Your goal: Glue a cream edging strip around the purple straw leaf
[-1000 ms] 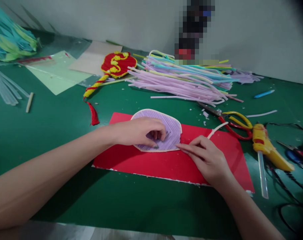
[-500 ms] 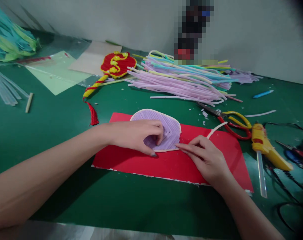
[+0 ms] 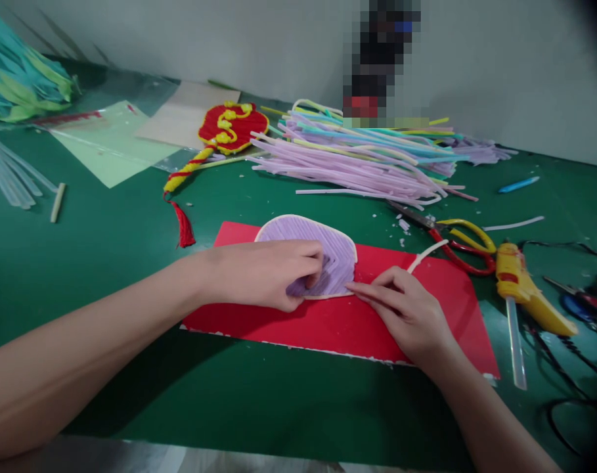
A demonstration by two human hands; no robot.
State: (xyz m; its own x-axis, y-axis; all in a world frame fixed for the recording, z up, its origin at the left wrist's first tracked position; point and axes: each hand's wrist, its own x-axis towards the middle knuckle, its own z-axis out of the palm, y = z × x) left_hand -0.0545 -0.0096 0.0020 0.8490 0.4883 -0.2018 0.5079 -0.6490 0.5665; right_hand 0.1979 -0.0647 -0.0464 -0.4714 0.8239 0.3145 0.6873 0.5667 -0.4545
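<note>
A purple pipe-cleaner panel (image 3: 303, 228) with a cream rim lies on a red board (image 3: 259, 326). My left hand (image 3: 283, 272) rests across its left part. The fingers are curled onto the purple face and the thumb is bent in at the lower rim; the panel's left side is hidden under the hand. At the panel's lower right corner, my right hand (image 3: 406, 309) pinches a cream pipe cleaner (image 3: 429, 255). Its loose end sticks out behind the knuckles, up and to the right.
Beyond the board lie a pile of pipe cleaners (image 3: 347, 157) and a red and yellow fan (image 3: 236, 128) with a tassel. Scissors (image 3: 468, 244), a yellow glue gun (image 3: 525, 289) and a blue pen (image 3: 519, 185) lie at right. Clear glue sticks (image 3: 10, 171) are at far left.
My left thumb has drawn in toward the curled fingers, closing the gap between them at the lower rim. The right hand and the panel look unmoved.
</note>
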